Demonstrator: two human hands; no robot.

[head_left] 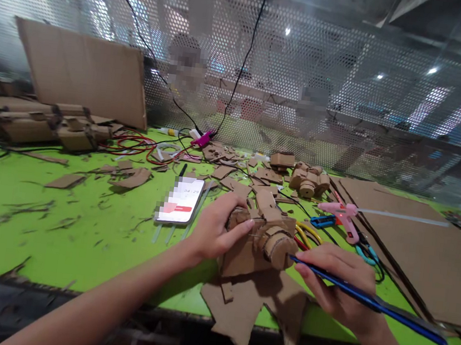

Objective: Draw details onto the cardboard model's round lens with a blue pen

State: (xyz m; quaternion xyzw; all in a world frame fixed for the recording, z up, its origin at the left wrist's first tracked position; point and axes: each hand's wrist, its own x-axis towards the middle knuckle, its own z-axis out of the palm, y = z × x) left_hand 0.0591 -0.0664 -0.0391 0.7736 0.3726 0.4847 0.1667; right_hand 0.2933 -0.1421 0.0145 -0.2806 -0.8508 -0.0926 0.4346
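L hand (pixel 223 227) clasps boxy cdbd model (pixel 246 255), round-nosed | R hand (pixel 338 272) pinches blue tool (pixel 356 292), poss. pen

Scrap (pixel 239 307) seemingly beneath model (pixel 248 253), phone (pixel 185 203) left

The single view looks from the person's head, forward and down over the green tabletop (pixel 79 243). It sits close: both forearms (pixel 114 298) run in from the bottom of the frame, the left hand (pixel 221 227) just below centre, the right hand (pixel 341 278) lower right. Farther off, a perforated screen (pixel 278 61) spans the upper part.
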